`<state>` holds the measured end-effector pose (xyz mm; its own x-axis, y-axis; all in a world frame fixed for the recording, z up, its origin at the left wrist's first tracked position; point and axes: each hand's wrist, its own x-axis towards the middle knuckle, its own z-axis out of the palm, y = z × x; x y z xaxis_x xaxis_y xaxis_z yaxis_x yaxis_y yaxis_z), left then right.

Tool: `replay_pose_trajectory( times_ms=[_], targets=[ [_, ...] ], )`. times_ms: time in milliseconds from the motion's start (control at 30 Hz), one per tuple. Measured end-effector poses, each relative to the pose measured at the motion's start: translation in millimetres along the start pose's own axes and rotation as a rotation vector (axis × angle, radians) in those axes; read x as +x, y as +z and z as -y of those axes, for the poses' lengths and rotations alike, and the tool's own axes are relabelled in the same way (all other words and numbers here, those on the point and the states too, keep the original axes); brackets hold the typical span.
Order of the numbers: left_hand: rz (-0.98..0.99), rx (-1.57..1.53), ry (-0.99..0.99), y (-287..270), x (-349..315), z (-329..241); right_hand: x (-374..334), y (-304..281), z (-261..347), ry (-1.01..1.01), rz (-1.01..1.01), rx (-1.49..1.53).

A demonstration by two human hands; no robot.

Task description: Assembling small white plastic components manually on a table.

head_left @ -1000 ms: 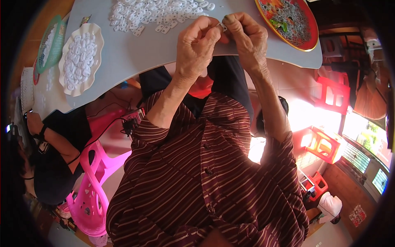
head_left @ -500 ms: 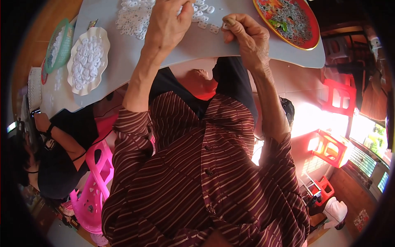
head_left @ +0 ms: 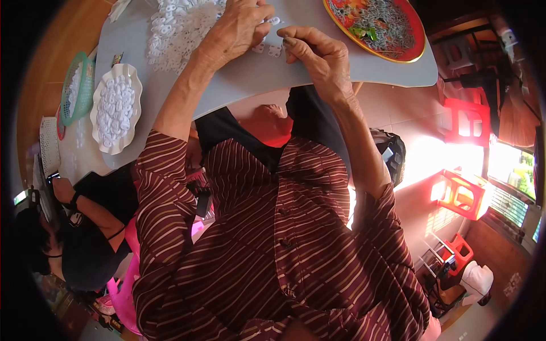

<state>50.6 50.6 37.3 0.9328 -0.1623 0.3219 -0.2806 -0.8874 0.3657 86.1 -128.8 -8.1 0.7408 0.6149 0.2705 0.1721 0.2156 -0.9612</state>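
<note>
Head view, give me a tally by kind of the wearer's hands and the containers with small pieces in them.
Hands: 2 (left hand, right hand)
Wavy-edged white dish: 1
Green basket: 1
Red tray: 1
Total: 5

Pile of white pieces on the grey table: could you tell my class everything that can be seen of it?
The pile of white pieces is a loose, uneven heap of many small, glossy, plastic-looking pieces, many with holes through them. It lies directly on the grey table, its far side cut off by the picture's top edge. The left hand and forearm hide its right side; whether they touch it is unclear. A few stray pieces lie between that hand and the right hand.
</note>
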Motion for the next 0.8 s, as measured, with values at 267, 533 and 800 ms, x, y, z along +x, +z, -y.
replay_pose_trajectory(
  times_ms=[267, 533, 800],
  targets=[
    [-0.022, 0.008, 0.033, 10.3, 3.4, 7.3, -0.6, 3.3, 1.5, 0.009, -0.046, 0.06],
    [-0.225, 0.286, 0.22, 19.2, -0.1, 2.9, -0.9, 0.2, -6.2, 0.038, -0.096, 0.227],
    [-0.12, -0.895, -0.338, 29.3, -31.9, -32.7, 1.1, -2.6, -8.3, 0.042, -0.117, 0.439]
  ],
)
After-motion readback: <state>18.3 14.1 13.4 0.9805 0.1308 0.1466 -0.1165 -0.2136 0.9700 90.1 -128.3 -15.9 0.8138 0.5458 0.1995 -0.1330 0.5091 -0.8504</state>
